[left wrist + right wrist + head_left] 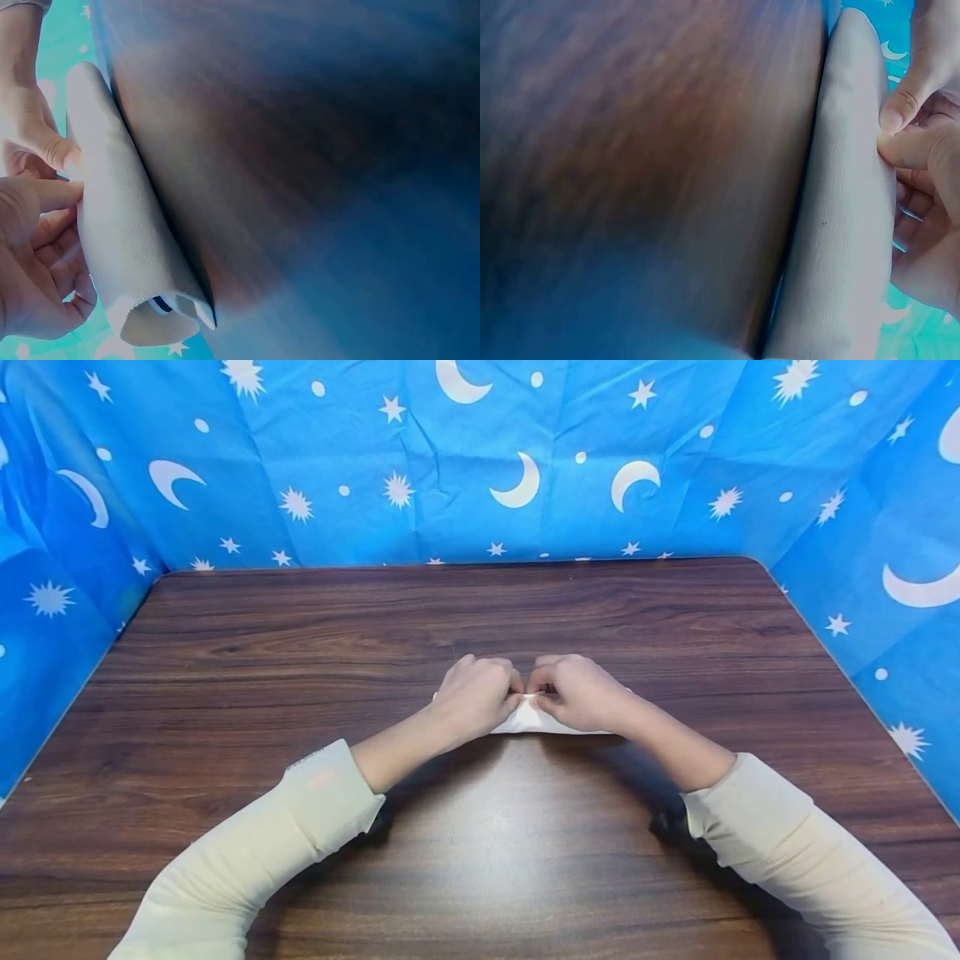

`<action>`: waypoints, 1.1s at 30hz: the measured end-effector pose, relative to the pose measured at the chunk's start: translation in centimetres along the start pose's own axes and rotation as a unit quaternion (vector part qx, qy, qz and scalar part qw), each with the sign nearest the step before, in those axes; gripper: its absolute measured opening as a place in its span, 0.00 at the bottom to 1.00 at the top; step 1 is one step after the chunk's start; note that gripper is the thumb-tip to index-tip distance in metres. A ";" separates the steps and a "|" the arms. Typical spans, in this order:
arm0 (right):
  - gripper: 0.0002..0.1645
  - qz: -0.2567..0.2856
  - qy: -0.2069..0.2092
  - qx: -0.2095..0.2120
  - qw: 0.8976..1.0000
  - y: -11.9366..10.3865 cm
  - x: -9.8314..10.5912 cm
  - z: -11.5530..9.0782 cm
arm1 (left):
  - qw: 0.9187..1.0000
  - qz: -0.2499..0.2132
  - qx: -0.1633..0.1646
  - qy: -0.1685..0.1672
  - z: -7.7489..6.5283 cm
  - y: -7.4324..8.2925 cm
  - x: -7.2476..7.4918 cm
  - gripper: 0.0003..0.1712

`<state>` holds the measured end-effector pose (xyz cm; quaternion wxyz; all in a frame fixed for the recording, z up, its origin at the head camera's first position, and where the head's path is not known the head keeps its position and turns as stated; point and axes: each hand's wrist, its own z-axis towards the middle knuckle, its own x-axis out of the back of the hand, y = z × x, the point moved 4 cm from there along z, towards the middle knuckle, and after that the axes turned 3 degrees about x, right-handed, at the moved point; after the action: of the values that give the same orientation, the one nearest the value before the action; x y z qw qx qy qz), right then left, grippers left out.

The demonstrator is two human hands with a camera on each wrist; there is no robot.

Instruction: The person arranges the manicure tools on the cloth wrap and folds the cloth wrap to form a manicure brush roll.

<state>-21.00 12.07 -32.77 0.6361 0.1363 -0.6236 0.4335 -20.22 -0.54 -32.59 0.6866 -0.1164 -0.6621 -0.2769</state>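
Note:
A white ribbed cloth (534, 718) lies rolled or folded into a long, loose tube across the middle of the table. Its near end in the left wrist view is an open loop, and a small dark stripe shows inside the cloth (161, 304). My left hand (476, 693) pinches the cloth's upper edge between thumb and fingertips. Close beside it, my right hand (577, 692) pinches the same edge, the two thumbs almost meeting. In the right wrist view the right hand (930, 195) grips from the far side of the roll (840, 195).
The dark wood-grain table (480, 860) carries a bright glare in front of the cloth. A blue curtain (450, 460) with white moons and stars encloses its back and sides. Pale rolled-up sleeves (330, 793) cover both forearms.

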 end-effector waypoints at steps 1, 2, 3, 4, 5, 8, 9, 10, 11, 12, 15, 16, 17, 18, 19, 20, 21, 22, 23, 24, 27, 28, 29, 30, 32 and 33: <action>0.04 -0.004 0.004 0.003 1.000 0.0 0.0 0.0 | 1.000 0.001 0.001 -0.001 0.0 0.0 0.0 0.07; 0.04 -0.008 0.009 0.005 1.000 0.0 0.1 0.0 | 1.000 0.001 0.002 -0.002 0.0 0.0 0.1 0.07; 0.04 -0.011 0.013 0.005 1.000 0.1 0.2 0.0 | 1.000 0.001 0.004 -0.001 0.1 0.0 0.1 0.08; 0.04 -0.016 0.020 0.004 1.000 0.2 0.3 0.1 | 1.000 0.001 0.004 0.003 0.1 -0.1 0.2 0.08; 0.03 -0.020 0.028 0.003 0.999 0.3 0.4 0.2 | 1.000 0.003 0.004 0.010 0.2 -0.1 0.3 0.08; 0.04 -0.042 0.052 -0.004 0.998 0.7 1.0 0.8 | 0.999 0.018 0.003 0.044 0.8 -0.3 0.8 0.08; 0.04 -0.050 0.059 -0.005 0.997 0.8 1.1 1.0 | 0.998 0.026 0.004 0.056 1.1 -0.4 1.0 0.07; 0.04 -0.057 0.063 -0.008 0.996 1.0 1.3 1.4 | 0.997 0.037 0.006 0.067 1.4 -0.6 1.1 0.08; 0.05 -0.066 0.066 -0.010 0.996 1.2 1.4 1.7 | 0.996 0.047 0.010 0.074 1.8 -0.7 1.2 0.08; 0.05 -0.074 0.066 -0.014 0.995 1.4 1.5 2.1 | 0.995 0.057 0.015 0.081 2.1 -0.9 1.2 0.08; 0.07 -0.087 0.058 -0.036 0.994 2.0 1.6 3.0 | 0.993 0.078 0.035 0.087 3.1 -1.4 1.2 0.10; 0.08 -0.090 0.057 -0.046 0.993 2.2 1.6 3.2 | 0.992 0.083 0.040 0.087 3.4 -1.5 1.2 0.11; 0.08 -0.096 0.053 -0.058 0.992 2.3 1.7 3.4 | 0.992 0.088 0.044 0.085 3.6 -1.5 1.1 0.12; 0.09 -0.101 0.050 -0.069 0.991 2.3 1.8 3.3 | 0.991 0.093 0.046 0.084 3.7 -1.5 1.0 0.13; 0.09 -0.106 0.048 -0.077 0.990 2.3 1.9 3.2 | 0.991 0.102 0.047 0.080 3.7 -1.4 1.0 0.13; 0.08 -0.110 0.043 -0.082 0.990 2.3 2.0 3.0 | 0.990 0.114 0.044 0.073 3.6 -1.2 0.9 0.13; 0.08 -0.113 0.038 -0.083 0.989 2.2 2.1 2.7 | 0.989 0.127 0.040 0.063 3.4 -0.9 0.8 0.13; 0.09 -0.119 0.029 -0.080 0.989 2.1 2.1 2.3 | 0.988 0.142 0.036 0.051 3.1 -0.7 0.6 0.12; 0.09 -0.122 0.019 -0.074 0.990 1.9 2.1 2.0 | 0.987 0.155 0.032 0.035 2.8 -0.4 0.5 0.12; 0.10 -0.123 0.009 -0.061 0.990 1.8 2.1 1.7 | 0.985 0.172 0.030 0.018 2.6 -0.2 0.4 0.12; 0.14 -0.127 -0.025 -0.028 0.991 1.6 1.8 1.2 | 0.978 0.202 0.036 -0.042 2.2 0.2 0.0 0.21; 0.16 -0.130 -0.036 -0.022 0.991 1.5 1.7 1.1 | 0.975 0.208 0.041 -0.062 2.2 0.3 -0.1 0.24; 0.17 -0.132 -0.043 -0.015 0.990 1.5 1.7 1.1 | 0.973 0.212 0.047 -0.080 2.2 0.3 -0.2 0.27; 0.19 -0.136 -0.051 -0.013 0.989 1.5 1.6 1.1 | 0.970 0.214 0.055 -0.097 2.2 0.2 -0.3 0.30; 0.22 -0.139 -0.065 -0.021 0.988 1.5 1.4 1.2 | 0.967 0.211 0.068 -0.123 2.4 0.0 -0.4 0.34; 0.23 -0.141 -0.071 -0.027 0.987 1.6 1.4 1.3 | 0.966 0.209 0.073 -0.135 2.4 -0.1 -0.5 0.35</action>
<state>-23.20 12.60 -31.87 0.6483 0.2366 -0.6530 0.3119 -22.29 0.80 -32.87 0.6401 -0.2378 -0.7280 -0.0602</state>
